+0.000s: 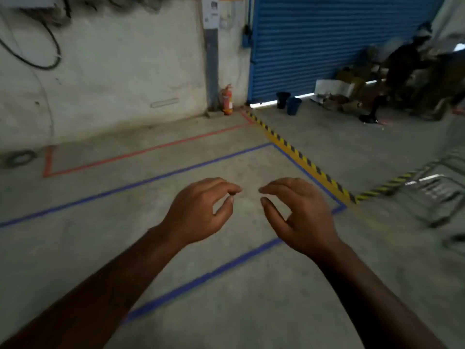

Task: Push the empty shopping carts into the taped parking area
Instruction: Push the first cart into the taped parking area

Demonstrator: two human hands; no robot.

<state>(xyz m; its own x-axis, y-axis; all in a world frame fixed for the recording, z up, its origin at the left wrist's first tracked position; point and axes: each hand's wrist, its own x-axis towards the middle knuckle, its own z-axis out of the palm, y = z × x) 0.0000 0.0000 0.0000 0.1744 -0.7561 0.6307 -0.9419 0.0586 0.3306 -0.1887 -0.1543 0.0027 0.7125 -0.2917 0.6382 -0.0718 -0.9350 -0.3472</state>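
A rectangle of blue tape [141, 182] marks an area on the concrete floor in front of me. My left hand [201, 210] and my right hand [299, 212] hover side by side above it, fingers loosely curled, holding nothing. A metal shopping cart [437, 195] shows blurred at the right edge, outside the blue tape and apart from both hands. Only part of its wire frame is in view.
Yellow-black hazard tape [302, 157] runs along the right side of the blue rectangle. A red tape outline [141, 153] lies nearer the white wall. A fire extinguisher [227, 99], two buckets [289, 102] and a person among boxes [407, 69] stand by the blue roller door.
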